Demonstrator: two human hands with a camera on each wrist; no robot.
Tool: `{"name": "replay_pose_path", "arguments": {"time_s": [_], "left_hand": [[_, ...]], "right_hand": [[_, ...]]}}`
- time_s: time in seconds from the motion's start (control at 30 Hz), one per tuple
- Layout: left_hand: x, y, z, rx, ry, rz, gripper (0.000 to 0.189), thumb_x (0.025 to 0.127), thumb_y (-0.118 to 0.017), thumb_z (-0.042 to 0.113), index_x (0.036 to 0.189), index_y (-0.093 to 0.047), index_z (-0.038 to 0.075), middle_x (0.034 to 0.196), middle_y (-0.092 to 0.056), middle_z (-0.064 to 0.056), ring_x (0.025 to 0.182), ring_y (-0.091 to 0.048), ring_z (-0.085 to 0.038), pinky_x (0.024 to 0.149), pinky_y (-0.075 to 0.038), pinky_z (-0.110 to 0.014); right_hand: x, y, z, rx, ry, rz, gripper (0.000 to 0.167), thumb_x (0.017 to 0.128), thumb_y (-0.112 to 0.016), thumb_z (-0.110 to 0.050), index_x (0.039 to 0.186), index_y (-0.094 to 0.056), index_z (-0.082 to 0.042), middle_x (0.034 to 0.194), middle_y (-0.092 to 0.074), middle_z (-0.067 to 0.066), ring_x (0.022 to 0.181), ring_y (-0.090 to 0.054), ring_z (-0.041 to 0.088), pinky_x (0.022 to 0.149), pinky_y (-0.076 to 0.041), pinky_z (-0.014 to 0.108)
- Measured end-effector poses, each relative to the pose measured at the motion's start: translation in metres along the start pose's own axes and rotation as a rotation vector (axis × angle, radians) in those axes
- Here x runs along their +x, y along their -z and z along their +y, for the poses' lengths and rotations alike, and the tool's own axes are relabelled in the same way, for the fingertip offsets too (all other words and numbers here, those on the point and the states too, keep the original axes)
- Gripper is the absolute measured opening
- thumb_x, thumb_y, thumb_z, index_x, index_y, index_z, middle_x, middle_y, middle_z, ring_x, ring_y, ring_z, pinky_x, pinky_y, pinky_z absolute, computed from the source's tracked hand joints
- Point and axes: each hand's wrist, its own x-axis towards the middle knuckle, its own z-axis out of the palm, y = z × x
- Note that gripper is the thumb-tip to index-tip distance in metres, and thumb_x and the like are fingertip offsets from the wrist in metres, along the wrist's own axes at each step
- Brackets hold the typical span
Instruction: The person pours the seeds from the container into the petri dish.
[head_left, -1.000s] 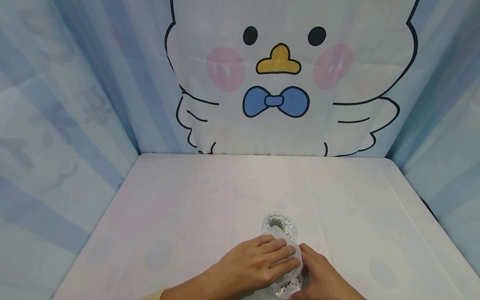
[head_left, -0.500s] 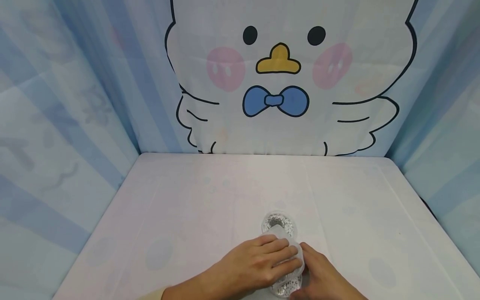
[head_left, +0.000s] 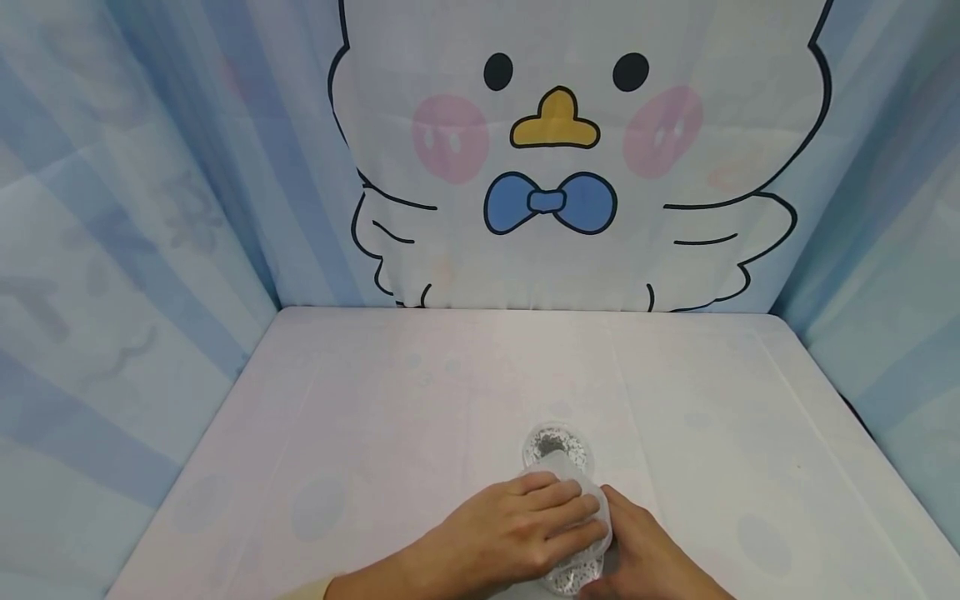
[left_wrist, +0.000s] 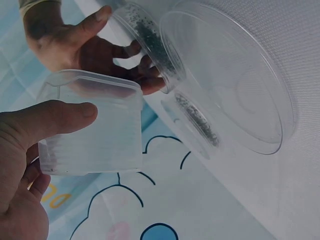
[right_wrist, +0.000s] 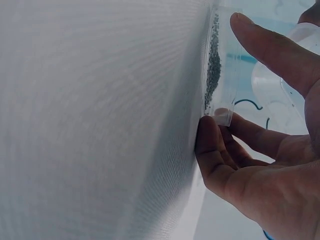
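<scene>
My left hand [head_left: 525,525] grips a translucent plastic tub [left_wrist: 95,145], thumb along its side, tilted over a clear petri dish [right_wrist: 228,75] of dark grains. The fingers and thumb of my right hand [head_left: 648,554] hold this dish by its edge, low at the table surface. In the left wrist view, the tub's mouth faces the right hand and the dish. A second grain-strewn petri dish [head_left: 527,450] lies just beyond the tub in the head view, with a grey patch at its middle. My left hand partly covers the near dish there.
A bare petri dish [left_wrist: 220,90] lies beside the held one in the left wrist view. Pale cloth covers the table [head_left: 390,400]. Blue curtains [head_left: 135,250] enclose both sides, and a printed cartoon backdrop [head_left: 555,267] stands behind.
The tub in my left hand has shifted very slightly to the right. My right hand and the dishes stay almost where they were.
</scene>
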Motion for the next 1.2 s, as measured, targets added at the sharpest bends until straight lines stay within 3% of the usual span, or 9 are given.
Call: {"name": "replay_pose_path", "arguments": {"time_s": [0.3, 0.4, 0.53, 0.6, 0.77, 0.83, 1.0, 1.1, 1.2], "left_hand": [[-0.001, 0.000, 0.002, -0.025, 0.011, -0.004, 0.033, 0.104, -0.061, 0.033, 0.134, -0.068, 0.022, 0.133, -0.067, 0.008, 0.124, -0.061, -0.009, 0.111, -0.044, -0.025], [-0.003, 0.001, 0.001, -0.061, 0.041, 0.012, 0.034, 0.102, -0.065, 0.030, 0.135, -0.068, 0.021, 0.134, -0.068, 0.007, 0.123, -0.061, -0.009, 0.111, -0.045, -0.024], [-0.007, 0.002, -0.002, -0.156, 0.126, 0.013, 0.044, 0.093, -0.077, 0.018, 0.136, -0.067, 0.020, 0.134, -0.068, 0.006, 0.124, -0.062, -0.010, 0.110, -0.047, -0.025], [-0.010, 0.002, -0.005, -0.245, 0.190, -0.001, 0.056, 0.084, -0.083, 0.011, 0.137, -0.066, 0.020, 0.135, -0.068, 0.005, 0.126, -0.061, -0.011, 0.110, -0.047, -0.027], [-0.020, 0.000, -0.016, -0.489, 0.393, -0.031, 0.083, 0.062, -0.092, 0.007, 0.138, -0.061, 0.020, 0.139, -0.062, 0.004, 0.132, -0.055, -0.013, 0.114, -0.045, -0.034], [-0.025, -0.002, -0.021, -0.568, 0.478, -0.044, 0.087, 0.061, -0.094, 0.011, 0.140, -0.059, 0.021, 0.142, -0.060, 0.005, 0.135, -0.053, -0.014, 0.114, -0.045, -0.038], [-0.044, -0.010, -0.040, -0.837, 0.715, -0.066, 0.093, 0.063, -0.094, 0.009, 0.144, -0.050, 0.022, 0.145, -0.055, 0.006, 0.134, -0.054, -0.016, 0.109, -0.051, -0.042], [-0.058, -0.017, -0.060, -0.978, 0.845, -0.062, 0.094, 0.065, -0.092, 0.003, 0.145, -0.045, 0.016, 0.145, -0.055, -0.001, 0.136, -0.056, -0.023, 0.112, -0.049, -0.041], [-0.075, -0.023, -0.081, -1.063, 0.968, -0.070, 0.094, 0.068, -0.091, -0.001, 0.146, -0.041, 0.012, 0.150, -0.050, -0.010, 0.143, -0.052, -0.032, 0.116, -0.044, -0.041]], "right_hand": [[-0.001, 0.000, -0.001, 0.022, -0.038, -0.016, 0.090, 0.056, -0.101, -0.038, 0.132, -0.058, -0.015, 0.124, -0.067, -0.004, 0.107, -0.060, 0.000, 0.087, -0.055, 0.024], [-0.001, 0.000, -0.001, 0.039, -0.045, -0.027, 0.090, 0.056, -0.101, -0.038, 0.133, -0.059, -0.015, 0.124, -0.067, -0.004, 0.107, -0.060, 0.000, 0.087, -0.055, 0.024], [-0.001, 0.002, 0.000, 0.102, -0.069, -0.066, 0.087, 0.058, -0.101, -0.033, 0.133, -0.061, -0.013, 0.118, -0.065, -0.005, 0.098, -0.060, -0.002, 0.076, -0.056, 0.024], [0.000, 0.003, 0.001, 0.109, -0.059, -0.074, 0.081, 0.059, -0.100, -0.031, 0.128, -0.064, -0.010, 0.112, -0.063, -0.004, 0.092, -0.059, -0.002, 0.071, -0.055, 0.023], [0.002, 0.005, 0.000, 0.104, -0.090, -0.094, 0.080, 0.059, -0.100, -0.030, 0.127, -0.065, -0.008, 0.116, -0.063, -0.002, 0.096, -0.059, 0.001, 0.072, -0.056, 0.023], [0.002, 0.005, 0.000, 0.128, -0.119, -0.105, 0.085, 0.059, -0.100, -0.028, 0.133, -0.063, -0.008, 0.122, -0.063, 0.000, 0.097, -0.059, 0.001, 0.074, -0.056, 0.023], [0.002, 0.004, 0.001, 0.117, -0.059, -0.084, 0.088, 0.058, -0.101, -0.025, 0.135, -0.061, -0.006, 0.123, -0.061, 0.007, 0.094, -0.058, 0.001, 0.073, -0.055, 0.023], [0.001, 0.002, 0.002, 0.093, -0.021, -0.064, 0.087, 0.057, -0.101, -0.024, 0.134, -0.062, -0.007, 0.121, -0.061, 0.007, 0.092, -0.057, 0.001, 0.071, -0.054, 0.023], [0.000, 0.000, 0.002, 0.085, -0.003, -0.055, 0.088, 0.056, -0.101, -0.023, 0.133, -0.062, -0.007, 0.119, -0.061, 0.007, 0.090, -0.056, 0.001, 0.070, -0.053, 0.023]]}}
